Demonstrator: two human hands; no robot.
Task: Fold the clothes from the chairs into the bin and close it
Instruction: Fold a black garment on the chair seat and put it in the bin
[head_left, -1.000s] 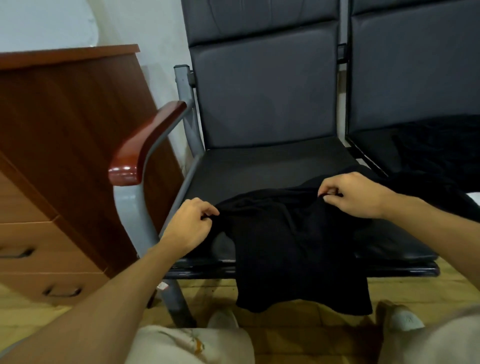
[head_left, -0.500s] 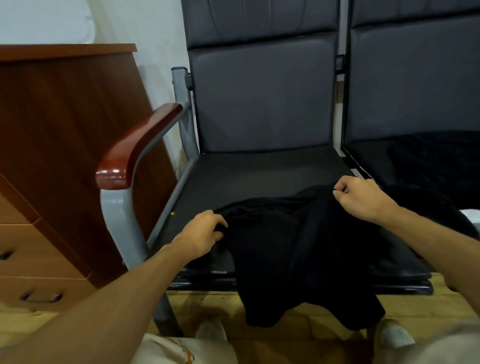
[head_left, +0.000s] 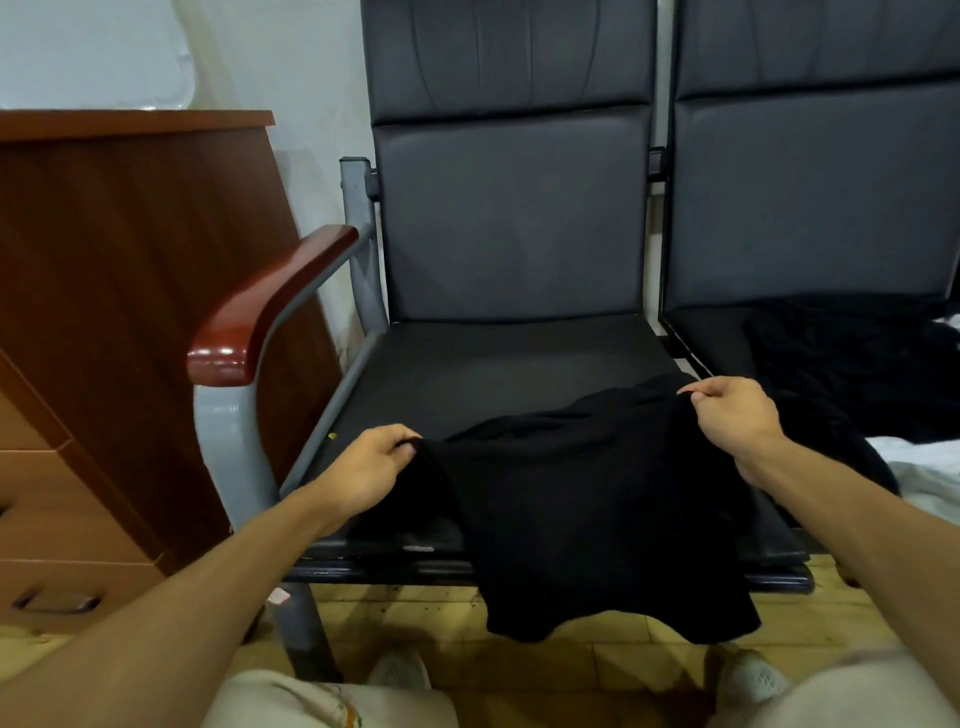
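Wall (head_left: 291, 78): pale and plain, seen behind the furniture.
Floor (head_left: 415, 618): yellowish tiles, marked with dark specks under the seats.
Cabinet (head_left: 130, 270): reddish-brown wood with a flat top, set to the left of the chairs; its drawers are shut, so their contents are hidden.
Left chair (head_left: 498, 234): padded in smooth dark grey leather-like material, carried on a grey metal frame; the back part of the seat is bare.
Right chair (head_left: 810, 208): the same padding, joined beside the left chair.
Black garment (head_left: 597, 519): soft matt fabric, spread over the front of the left chair's seat, its lower part draped over the front edge toward the floor; its upper edge is lifted slightly and stretched between the two hands.
Dark clothes (head_left: 852, 353): a crumpled black heap, laid on the right chair's seat.
White cloth (head_left: 919, 467): wrinkled, seen at the right edge, just beside the dark clothes.
Armrest (head_left: 270, 306): glossy red-brown wood, curved, fixed on the left chair's metal frame.
Left hand (head_left: 363, 467): the garment's left upper corner is pinched by curled fingers (head_left: 402, 444).
Right hand (head_left: 732, 415): the garment's right upper corner is pinched between thumb and curled fingers.
Drawer handle (head_left: 57, 603): dark metal, recessed in the cabinet's lowest drawer.
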